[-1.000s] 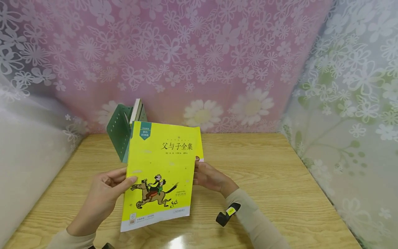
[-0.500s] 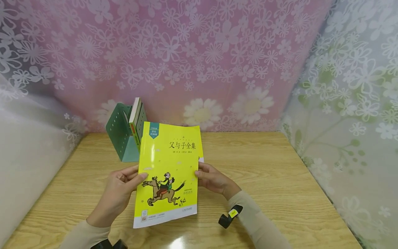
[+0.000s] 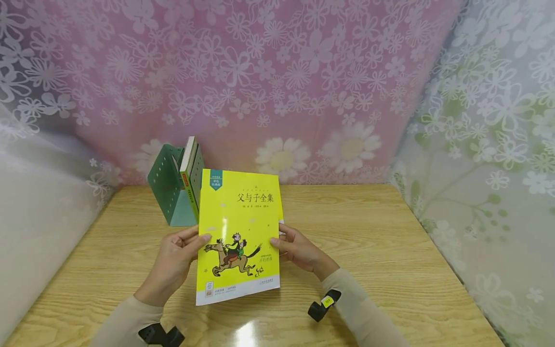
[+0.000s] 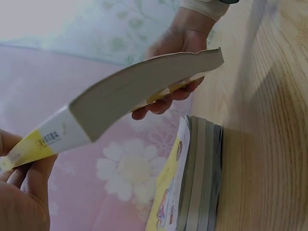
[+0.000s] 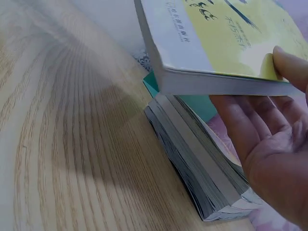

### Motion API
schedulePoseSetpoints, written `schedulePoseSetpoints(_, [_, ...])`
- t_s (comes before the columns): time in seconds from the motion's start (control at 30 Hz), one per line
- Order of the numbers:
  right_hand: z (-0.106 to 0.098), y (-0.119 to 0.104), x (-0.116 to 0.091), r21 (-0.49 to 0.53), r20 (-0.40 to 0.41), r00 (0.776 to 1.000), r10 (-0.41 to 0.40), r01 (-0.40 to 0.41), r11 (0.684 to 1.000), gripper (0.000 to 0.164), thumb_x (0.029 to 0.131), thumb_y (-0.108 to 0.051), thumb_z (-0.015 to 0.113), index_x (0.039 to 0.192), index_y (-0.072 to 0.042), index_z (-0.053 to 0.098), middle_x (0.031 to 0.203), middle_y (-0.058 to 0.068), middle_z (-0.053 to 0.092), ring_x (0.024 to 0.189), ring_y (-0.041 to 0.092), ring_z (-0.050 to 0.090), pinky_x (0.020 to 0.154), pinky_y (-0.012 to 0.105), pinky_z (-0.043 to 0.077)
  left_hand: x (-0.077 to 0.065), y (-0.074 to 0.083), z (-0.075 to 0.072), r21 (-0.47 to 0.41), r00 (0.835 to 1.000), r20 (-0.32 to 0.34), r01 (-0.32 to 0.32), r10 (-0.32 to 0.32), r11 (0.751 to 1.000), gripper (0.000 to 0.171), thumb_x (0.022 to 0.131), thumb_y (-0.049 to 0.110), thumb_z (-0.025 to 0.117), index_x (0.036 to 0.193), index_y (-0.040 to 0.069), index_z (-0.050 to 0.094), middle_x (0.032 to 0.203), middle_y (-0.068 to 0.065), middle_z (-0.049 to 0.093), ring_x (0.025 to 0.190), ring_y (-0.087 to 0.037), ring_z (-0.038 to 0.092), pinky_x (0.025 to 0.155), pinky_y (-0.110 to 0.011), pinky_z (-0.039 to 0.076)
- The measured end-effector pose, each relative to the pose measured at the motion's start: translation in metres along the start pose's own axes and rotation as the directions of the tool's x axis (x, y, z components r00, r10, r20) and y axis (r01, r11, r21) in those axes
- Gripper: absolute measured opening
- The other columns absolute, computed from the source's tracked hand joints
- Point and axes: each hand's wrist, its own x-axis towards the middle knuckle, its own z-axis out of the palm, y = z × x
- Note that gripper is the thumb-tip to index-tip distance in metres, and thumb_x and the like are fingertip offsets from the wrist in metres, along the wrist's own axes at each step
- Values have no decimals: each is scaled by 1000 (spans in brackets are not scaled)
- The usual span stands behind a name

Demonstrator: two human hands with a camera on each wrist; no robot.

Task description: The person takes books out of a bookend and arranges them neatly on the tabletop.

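A yellow paperback book [image 3: 243, 221] with a horse and riders on its cover is held up above the table, cover toward the head camera. My left hand [image 3: 173, 260] pinches its left edge, thumb on the front cover and fingers behind. On the opposite edge my right hand [image 3: 301, 250] grips it the same way; the right wrist view shows the thumb on the cover and fingers [image 5: 236, 120] underneath. Behind the held book, a row of several books [image 4: 202, 168] stands on the table, mostly hidden from the head view.
A green perforated bookend [image 3: 166, 188] with a few upright books, one with a green-yellow spine [image 3: 191, 188], stands at the table's back left. The wooden table [image 3: 355, 226] meets a pink flowered curtain [image 3: 277, 86] behind and pale curtains at the sides.
The book has shifted right and slightly away, both hands moving with it, and more of the bookend shows. The right thumb has come round from behind onto the front cover.
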Motion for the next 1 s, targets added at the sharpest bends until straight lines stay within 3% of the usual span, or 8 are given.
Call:
schedulePoseSetpoints(0.17, [1,1,1,-86,-65,997,-30,25,996,50,101,-17,51,148,-12,34,118,15,67,96,29,69,78,47,57,6,-5,0,-10,997,-52,63,-63,998,50,96,13,60,136,-12,44,106,4,72,92,-15,70,76,-30,58])
schedulePoseSetpoints(0.33, [4,3,3,-93,-94,992,-84,75,993,48,101,-15,50,145,-6,35,116,14,68,92,27,70,75,45,58,9,-8,-3,29,991,-86,103,-100,994,48,95,14,61,136,-8,47,110,-1,71,93,-14,69,77,-29,58])
schedulePoseSetpoints(0.57, [8,4,4,-80,-143,986,-90,79,994,45,101,-14,49,144,-3,38,113,10,70,91,23,71,72,39,59,13,-13,-9,77,985,-81,158,-152,984,50,96,20,61,139,-2,47,120,-13,65,95,-14,69,81,-28,56])
schedulePoseSetpoints(0.73, [8,3,5,-80,-181,980,-86,73,994,46,101,-16,50,144,-1,39,117,12,68,92,23,70,75,38,59,17,-16,-14,122,981,-60,189,-183,974,53,96,28,61,140,1,47,122,-14,65,98,-14,68,84,-29,55])
schedulePoseSetpoints(1.0, [2,0,7,-107,-220,970,-104,81,991,46,102,-17,49,143,1,39,117,13,68,92,22,70,76,38,58,17,-18,-25,155,983,-94,174,-160,973,57,95,32,61,142,3,45,136,-17,54,104,-6,64,90,-32,53])
